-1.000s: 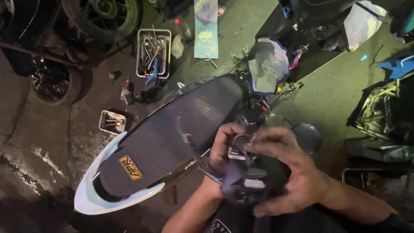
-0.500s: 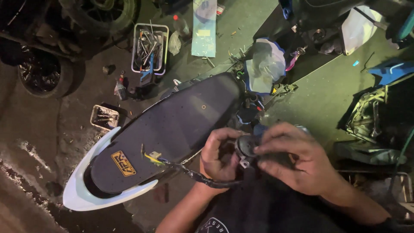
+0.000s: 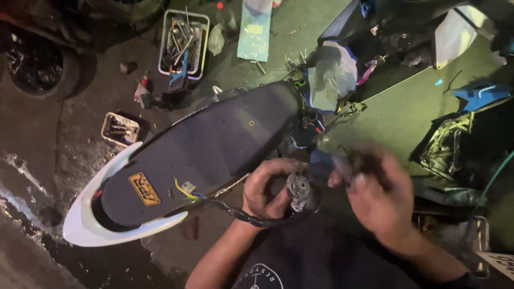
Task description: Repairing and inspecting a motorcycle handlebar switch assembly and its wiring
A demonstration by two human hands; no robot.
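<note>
Far left, we see a small tray of bits (image 3: 120, 128) and, further up, a tool basket (image 3: 183, 42) sitting on the ground beside the scooter, near enough to reach into. The black scooter seat (image 3: 214, 150) runs diagonally over its white tail panel (image 3: 91, 214), and a wire harness (image 3: 225, 206) lies across its edge, its loose ends resting on the seat. Our left hand (image 3: 267, 190) curls tight around a small round metal part (image 3: 300, 190) at the end of that harness, its face turned up toward us. Our right hand (image 3: 377, 198) is blurred just beside it; we cannot tell whether it pinches anything.
</note>
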